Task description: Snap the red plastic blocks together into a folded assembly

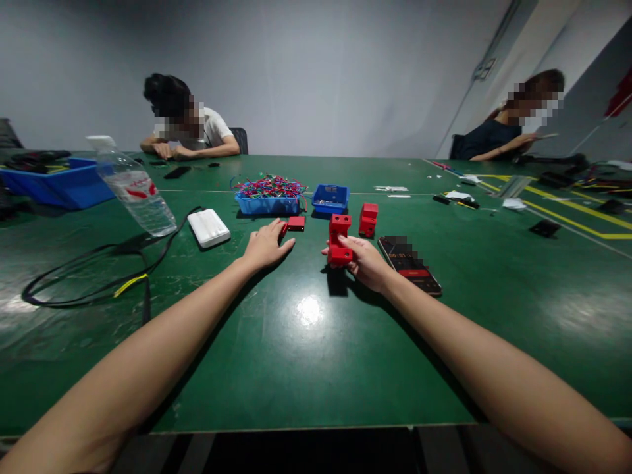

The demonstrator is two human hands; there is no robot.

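In the head view, my right hand (368, 262) grips a red C-shaped block (338, 238) with round holes and holds it just above the green table. My left hand (266, 245) lies low over the table, fingers stretched and thumb apart. Its fingertips reach a small red piece (284, 228) beside a small red rectangular block (297, 224); whether they touch it I cannot tell. Behind my right hand stands another red block (368, 220), upright. A phone (409, 264) with a lit screen lies just right of my right hand.
Beyond my hands sit a blue bin (269, 205) heaped with coloured wires and a smaller blue bin (330, 199) with small parts. To the left are a white box (209, 228), a tilted water bottle (135, 187) and a black cable (79, 304). Two people sit across the table.
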